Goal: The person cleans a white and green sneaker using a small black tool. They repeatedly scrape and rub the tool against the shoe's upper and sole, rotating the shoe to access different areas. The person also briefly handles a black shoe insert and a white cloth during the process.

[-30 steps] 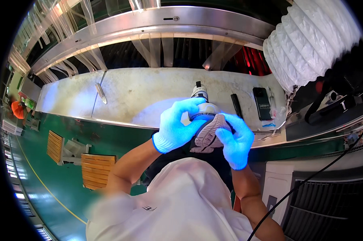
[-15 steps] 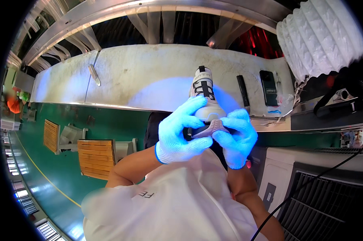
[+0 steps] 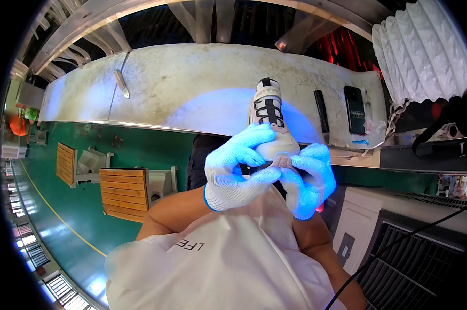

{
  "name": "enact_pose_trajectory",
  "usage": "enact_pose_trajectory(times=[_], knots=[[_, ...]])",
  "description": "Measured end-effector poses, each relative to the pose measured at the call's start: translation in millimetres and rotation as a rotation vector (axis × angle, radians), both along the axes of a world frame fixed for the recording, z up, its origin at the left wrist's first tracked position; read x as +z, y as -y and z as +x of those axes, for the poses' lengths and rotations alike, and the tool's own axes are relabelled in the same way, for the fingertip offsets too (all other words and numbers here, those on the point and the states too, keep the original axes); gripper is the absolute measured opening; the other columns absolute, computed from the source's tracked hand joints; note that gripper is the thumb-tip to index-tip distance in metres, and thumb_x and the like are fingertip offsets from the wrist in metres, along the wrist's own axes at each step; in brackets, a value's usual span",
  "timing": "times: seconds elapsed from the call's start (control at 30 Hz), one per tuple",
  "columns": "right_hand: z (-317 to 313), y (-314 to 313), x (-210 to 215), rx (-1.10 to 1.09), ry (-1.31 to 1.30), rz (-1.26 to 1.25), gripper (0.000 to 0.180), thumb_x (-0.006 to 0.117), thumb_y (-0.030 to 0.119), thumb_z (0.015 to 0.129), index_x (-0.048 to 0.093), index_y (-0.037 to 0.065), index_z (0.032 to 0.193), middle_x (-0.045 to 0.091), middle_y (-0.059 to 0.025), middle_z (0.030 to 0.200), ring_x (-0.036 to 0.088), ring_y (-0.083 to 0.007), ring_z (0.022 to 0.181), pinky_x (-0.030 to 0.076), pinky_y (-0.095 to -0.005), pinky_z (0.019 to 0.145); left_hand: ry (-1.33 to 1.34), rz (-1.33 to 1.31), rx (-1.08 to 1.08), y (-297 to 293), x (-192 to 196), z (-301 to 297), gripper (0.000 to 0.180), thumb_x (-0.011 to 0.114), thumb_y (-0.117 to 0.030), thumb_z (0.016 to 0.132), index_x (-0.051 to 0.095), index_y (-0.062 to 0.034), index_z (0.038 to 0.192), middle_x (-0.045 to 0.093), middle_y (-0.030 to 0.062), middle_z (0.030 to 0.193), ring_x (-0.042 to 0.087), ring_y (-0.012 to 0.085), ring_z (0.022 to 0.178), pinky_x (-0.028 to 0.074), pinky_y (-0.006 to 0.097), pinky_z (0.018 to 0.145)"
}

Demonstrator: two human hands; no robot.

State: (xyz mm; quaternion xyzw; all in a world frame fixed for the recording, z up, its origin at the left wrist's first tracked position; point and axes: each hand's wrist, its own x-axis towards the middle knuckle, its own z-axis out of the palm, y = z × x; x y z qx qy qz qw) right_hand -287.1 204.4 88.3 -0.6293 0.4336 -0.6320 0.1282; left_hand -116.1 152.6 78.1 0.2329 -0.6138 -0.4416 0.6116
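Observation:
A white and grey shoe [image 3: 276, 144] with black straps lies on the bench, its toe toward me and jutting past the near edge. At its toe is a greyish-mauve sole piece [image 3: 283, 162]. Both hands wear white knit gloves lit blue. My left hand [image 3: 233, 168] is closed on the shoe's left front, with fingers along its side and thumb at the sole piece. My right hand [image 3: 312, 178] is closed on the right of the toe, thumb and fingers at the sole piece. The palms hide much of the underside.
On the pale bench [image 3: 192, 77] lie a silver knife-like tool [image 3: 121, 84], a black bar [image 3: 321, 111] and a dark phone [image 3: 355, 110]. A white ribbed hose [image 3: 424, 51] hangs at right. Wood-topped stools [image 3: 123, 192] stand left; a black cable [image 3: 388, 248] crosses lower right.
My thumbs have come closer together over the sole piece, whose tip now shows narrower against the toe. The whole view has shifted slightly.

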Motion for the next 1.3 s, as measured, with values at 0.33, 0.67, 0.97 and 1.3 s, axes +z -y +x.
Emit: enact_pose_trajectory(times=[0.33,0.67,0.97,1.3], knots=[[7,-5,0,-0.060,0.193,0.124,0.065,0.091,-0.008,0.084,0.063,-0.002,0.142,0.060,-0.0037,0.094,0.056,-0.0134,0.083,0.050,-0.0271,0.076,0.082,-0.031,-0.032,6,5,4,0.043,0.100,-0.008,0.083,0.064,0.0005,0.104,0.080,0.0252,0.120,0.080,0.0383,0.117,0.059,0.049,0.110],[12,-2,23,-0.026,0.128,0.342,0.073,0.102,0.012,0.084,0.063,-0.010,0.142,0.063,0.0000,0.081,0.055,-0.0049,0.072,0.049,-0.0231,0.065,0.286,0.099,-0.381,42,32,35,0.048,0.088,-0.011,0.087,0.077,0.0004,0.133,0.078,0.0176,0.134,0.068,0.0358,0.136,0.044,0.052,0.126],[25,7,30,0.065,0.011,0.393,0.073,0.098,0.013,0.083,0.064,-0.002,0.146,0.075,-0.0115,0.094,0.073,-0.0244,0.083,0.060,-0.0343,0.078,0.160,0.389,-0.457,42,29,40,0.036,0.082,-0.014,0.092,0.080,0.0014,0.124,0.078,0.0163,0.132,0.058,0.0336,0.148,0.034,0.054,0.132],[20,14,35,-0.125,-0.040,0.441,0.080,0.103,0.031,0.082,0.066,-0.002,0.144,0.075,-0.0129,0.098,0.072,-0.0210,0.082,0.062,-0.0367,0.076,0.312,0.260,-0.450,57,33,37,0.061,0.100,-0.019,0.082,0.075,0.0050,0.132,0.076,0.0170,0.137,0.066,0.0318,0.138,0.043,0.052,0.127]])
